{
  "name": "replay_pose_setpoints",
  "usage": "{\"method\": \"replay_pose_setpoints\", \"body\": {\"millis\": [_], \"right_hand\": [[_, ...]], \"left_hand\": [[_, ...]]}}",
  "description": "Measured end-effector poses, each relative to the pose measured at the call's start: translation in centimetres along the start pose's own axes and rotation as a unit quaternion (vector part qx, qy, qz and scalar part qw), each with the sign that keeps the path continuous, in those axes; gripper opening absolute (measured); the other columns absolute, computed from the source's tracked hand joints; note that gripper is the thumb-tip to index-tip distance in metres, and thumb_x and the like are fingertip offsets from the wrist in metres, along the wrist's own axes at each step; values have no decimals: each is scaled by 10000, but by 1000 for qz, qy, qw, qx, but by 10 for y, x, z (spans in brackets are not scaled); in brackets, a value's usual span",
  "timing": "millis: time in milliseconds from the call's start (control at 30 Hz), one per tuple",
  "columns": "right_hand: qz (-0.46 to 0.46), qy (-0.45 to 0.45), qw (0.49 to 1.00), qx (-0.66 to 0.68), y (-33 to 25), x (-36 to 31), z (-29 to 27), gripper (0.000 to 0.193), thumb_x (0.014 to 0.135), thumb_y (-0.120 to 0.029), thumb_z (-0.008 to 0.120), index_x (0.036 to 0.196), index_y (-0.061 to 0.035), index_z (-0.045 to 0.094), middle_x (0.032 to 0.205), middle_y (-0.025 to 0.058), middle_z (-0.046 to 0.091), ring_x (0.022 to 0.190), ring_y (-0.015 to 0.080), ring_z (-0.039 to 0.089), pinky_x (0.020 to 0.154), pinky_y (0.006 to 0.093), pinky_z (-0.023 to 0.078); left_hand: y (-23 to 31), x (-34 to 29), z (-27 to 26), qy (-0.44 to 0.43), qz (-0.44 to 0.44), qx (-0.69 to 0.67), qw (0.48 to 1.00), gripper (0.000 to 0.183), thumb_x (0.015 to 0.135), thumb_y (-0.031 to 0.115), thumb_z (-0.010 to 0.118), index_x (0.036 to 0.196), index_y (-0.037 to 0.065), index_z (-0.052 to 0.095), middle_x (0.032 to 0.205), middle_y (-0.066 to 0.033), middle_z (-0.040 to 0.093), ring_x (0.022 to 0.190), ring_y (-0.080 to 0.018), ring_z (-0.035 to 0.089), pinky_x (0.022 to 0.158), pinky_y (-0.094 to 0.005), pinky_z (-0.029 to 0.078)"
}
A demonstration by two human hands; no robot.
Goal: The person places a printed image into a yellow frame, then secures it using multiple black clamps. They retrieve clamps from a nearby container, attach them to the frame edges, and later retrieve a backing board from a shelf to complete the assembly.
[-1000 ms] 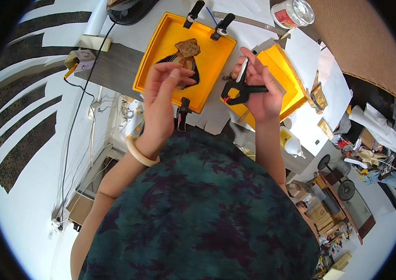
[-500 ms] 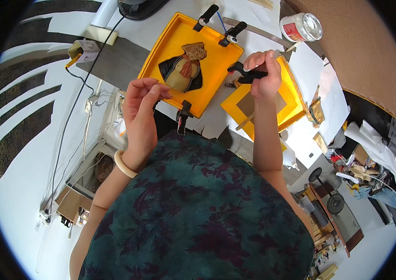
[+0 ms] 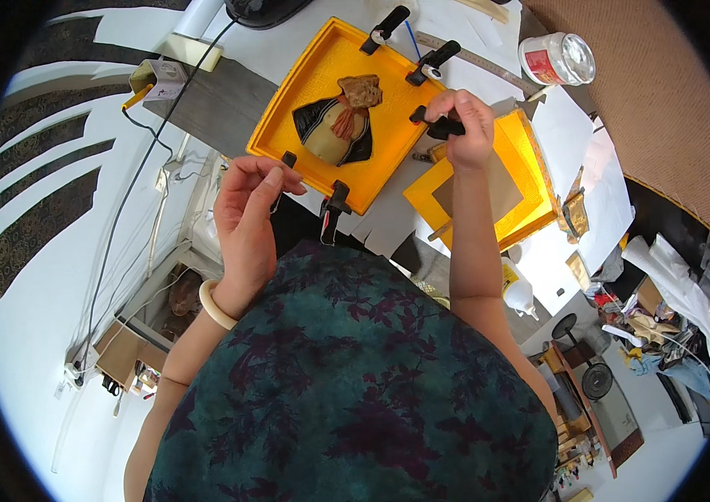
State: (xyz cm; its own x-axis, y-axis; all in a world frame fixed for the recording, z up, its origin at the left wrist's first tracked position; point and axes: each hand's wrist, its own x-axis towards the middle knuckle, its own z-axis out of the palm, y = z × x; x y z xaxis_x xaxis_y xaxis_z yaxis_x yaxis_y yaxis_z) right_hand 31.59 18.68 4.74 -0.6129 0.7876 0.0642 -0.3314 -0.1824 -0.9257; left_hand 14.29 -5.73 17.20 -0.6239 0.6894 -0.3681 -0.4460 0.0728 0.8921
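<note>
A yellow shallow tray (image 3: 267,138) stands at the upper middle, with a relief figure (image 3: 334,125) on its floor: brown rough top, cream rounded body, black sides and reddish folds. My right hand (image 3: 469,138) is closed round a black clamp (image 3: 443,125) whose jaw lies on the tray's right edge. At the near left corner, my left hand (image 3: 246,217) curls its fingers over another black clamp (image 3: 290,159); its middle is hidden by them. A front clamp (image 3: 337,198) and far clamps (image 3: 433,63) sit on the tray's rim without a hand on them.
A yellow frame (image 3: 531,167) lies beside my right forearm, with a jar (image 3: 557,58) beyond it. A white bottle (image 3: 518,289) stands right of that forearm. A black cable (image 3: 158,134) runs down the left. A ruler (image 3: 480,63) lies behind the tray.
My right hand has shifted left, bringing its clamp's jaw onto the tray's right edge. My left hand has slipped slightly down, baring more of the corner clamp. The view has shifted a little.
</note>
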Motion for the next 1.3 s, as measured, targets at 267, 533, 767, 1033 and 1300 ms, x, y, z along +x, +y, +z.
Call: {"method": "replay_pose_setpoints", "body": {"millis": [267, 533, 767, 1033, 1300], "right_hand": [[21, -62, 997, -31, -12, -4, -4, 538, 1030, -404, 442, 1007, 83, 672, 979, 174, 697, 926, 224, 624, 852, 358, 489], [-53, 219, 973, -52, -66, -80, -16, 336, 1014, -304, 547, 1065, -1, 683, 1085, 149, 708, 1065, 232, 648, 986, 389, 470], [54, 334, 900, -273, -85, -271, 72, 74, 911, -86, 680, 915, -26, 724, 898, 73, 724, 829, 164, 678, 784, 325, 549], [176, 629, 664, -363, -39, -488, 123, 133, 872, -157, 687, 868, -29, 725, 841, 156, 714, 787, 300, 693, 730, 393, 554], [222, 707, 608, -284, 0, -618, -38, 173, 875, -191, 665, 894, -24, 704, 877, 155, 729, 801, 307, 707, 769, 388, 561]], "left_hand": [[5, -8, -6, -20, -5, 24, 1000, 95, 1002, 94, 539, 1036, 12, 573, 935, -103, 657, 879, -190, 619, 860, -336, 489], [19, 10, -3, -107, -34, 11, 994, 51, 974, 33, 552, 1006, 6, 581, 912, -92, 663, 857, -180, 625, 858, -311, 481], [-9, 0, 31, -320, -35, 63, 945, 100, 978, 57, 511, 1034, -9, 559, 967, -116, 621, 882, -193, 596, 863, -330, 473], [-55, -96, 116, -578, -138, 118, 796, 124, 980, 70, 496, 1057, -5, 558, 954, -105, 609, 900, -189, 568, 883, -334, 444], [-137, -199, 210, -675, -156, 243, 679, 111, 965, 50, 551, 1048, 0, 606, 944, -85, 667, 912, -169, 631, 895, -307, 479]]}}
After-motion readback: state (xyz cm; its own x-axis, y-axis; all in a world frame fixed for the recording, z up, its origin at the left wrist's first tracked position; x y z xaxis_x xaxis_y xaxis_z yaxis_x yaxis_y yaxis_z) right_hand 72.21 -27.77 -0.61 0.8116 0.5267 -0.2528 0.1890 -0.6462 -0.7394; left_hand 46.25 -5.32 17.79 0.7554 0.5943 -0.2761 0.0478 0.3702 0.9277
